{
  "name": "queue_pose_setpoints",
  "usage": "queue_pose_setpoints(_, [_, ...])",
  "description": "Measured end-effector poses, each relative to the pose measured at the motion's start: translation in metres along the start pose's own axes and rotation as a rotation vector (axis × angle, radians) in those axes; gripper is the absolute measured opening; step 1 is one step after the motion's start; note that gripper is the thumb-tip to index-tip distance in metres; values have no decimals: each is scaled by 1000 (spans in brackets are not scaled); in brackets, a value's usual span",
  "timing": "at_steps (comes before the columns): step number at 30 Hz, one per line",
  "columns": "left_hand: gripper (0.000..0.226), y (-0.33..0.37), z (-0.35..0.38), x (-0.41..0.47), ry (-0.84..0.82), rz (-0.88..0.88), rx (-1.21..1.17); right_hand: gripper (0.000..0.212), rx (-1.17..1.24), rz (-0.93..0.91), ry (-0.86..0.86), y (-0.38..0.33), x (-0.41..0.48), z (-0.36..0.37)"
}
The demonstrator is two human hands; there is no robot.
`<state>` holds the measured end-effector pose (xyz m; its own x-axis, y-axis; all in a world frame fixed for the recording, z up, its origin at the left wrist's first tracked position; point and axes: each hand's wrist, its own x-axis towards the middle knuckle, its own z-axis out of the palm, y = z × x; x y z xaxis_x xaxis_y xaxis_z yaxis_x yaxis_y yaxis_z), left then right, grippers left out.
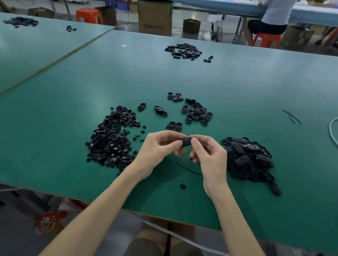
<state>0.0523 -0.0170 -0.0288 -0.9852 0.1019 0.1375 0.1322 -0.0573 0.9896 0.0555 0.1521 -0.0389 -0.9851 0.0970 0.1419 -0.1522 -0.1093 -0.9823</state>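
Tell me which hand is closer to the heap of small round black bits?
Left. The left hand is just right of the heap; the right hand is farther, beside the oval shells.

A factory assembly floor: long green-topped workbenches [255, 85] carry heaps of small black plastic parts [112, 139], cardboard cartons [154, 16] sit beneath, and another worker [273, 14] perches on a red stool [267, 38].
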Motion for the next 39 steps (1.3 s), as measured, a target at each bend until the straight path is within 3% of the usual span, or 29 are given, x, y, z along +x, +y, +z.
queue_pose_setpoints(22, [24,-5,-3,2,-23,0,-79,4,-25,25,7,2,0,0])
queue_pose_setpoints(31, [18,-3,-4,3,133,-63,-165,4,-209,23,-135,-3,-4,4])
queue_pose_setpoints(39, [14,2,0,0,56,-37,-91,11,-265,26,-158,-6,-5,5])
